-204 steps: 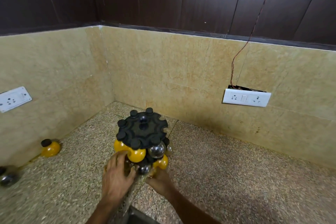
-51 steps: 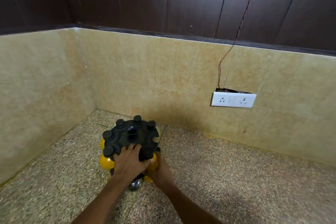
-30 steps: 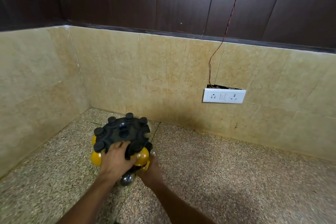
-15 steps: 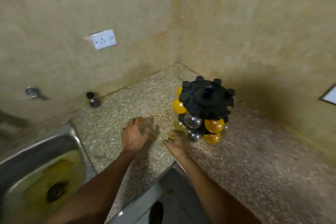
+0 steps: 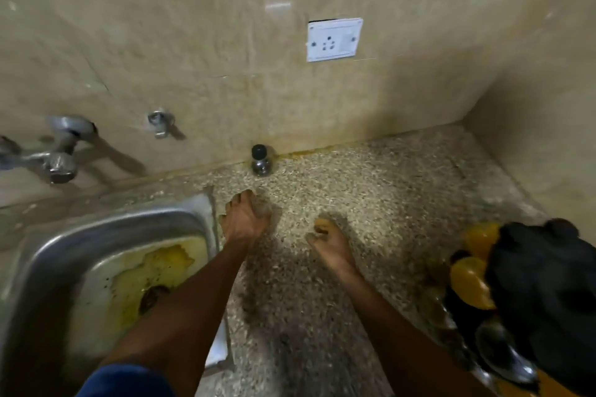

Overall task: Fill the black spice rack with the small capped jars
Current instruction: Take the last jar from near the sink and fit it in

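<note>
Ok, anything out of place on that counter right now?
Yes: one clear capped jar stands alone against the back wall, apart from the black spice rack at the right edge. The sink basin has yellow staining.

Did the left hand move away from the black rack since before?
Yes. The left hand earlier rested on the black spice rack. Now it is off it, out over the counter beside the sink, nearer the lone jar at the wall.

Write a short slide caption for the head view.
Left hand reaches toward lone capped jar by the wall; rack at right.
</note>
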